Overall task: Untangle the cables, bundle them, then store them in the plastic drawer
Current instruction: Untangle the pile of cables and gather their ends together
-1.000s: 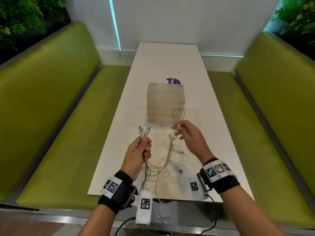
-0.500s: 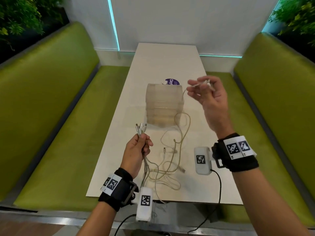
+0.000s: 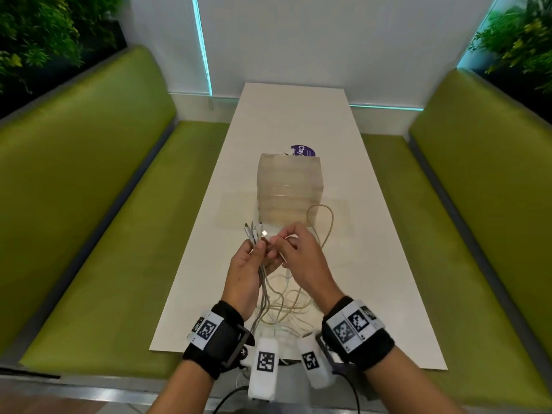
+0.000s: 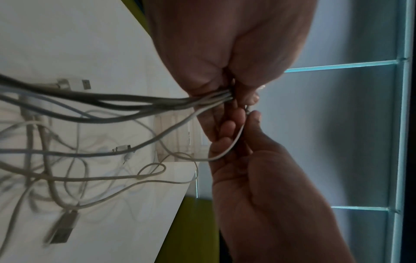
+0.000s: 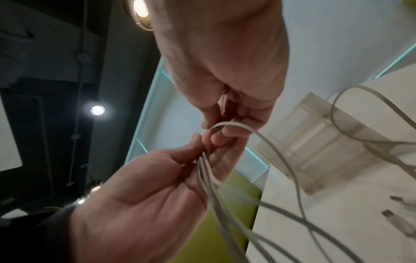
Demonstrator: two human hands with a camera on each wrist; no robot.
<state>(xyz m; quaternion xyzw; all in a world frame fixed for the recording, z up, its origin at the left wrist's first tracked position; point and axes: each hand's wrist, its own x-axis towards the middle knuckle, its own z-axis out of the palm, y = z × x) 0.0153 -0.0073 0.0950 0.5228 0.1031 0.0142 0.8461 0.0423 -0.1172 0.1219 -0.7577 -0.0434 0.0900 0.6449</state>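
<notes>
Evenly, brightly lit head view; bent at edges, softly blurred. Dim, murky at both wrists. Glared from ceiling lamp [image 5: 140, 10]. Smeared by motion along cables [image 4: 67, 178], plug [image 4: 62, 229] unfocused.

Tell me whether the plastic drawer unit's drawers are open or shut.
Shut, as far as the head view shows: the plastic drawer unit has a flush front with no drawer pulled out. Whether anything is inside cannot be told.

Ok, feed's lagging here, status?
Left hand grips cable ends. Right hand pinches one cable. Tangle on table; drawer shut.
</notes>
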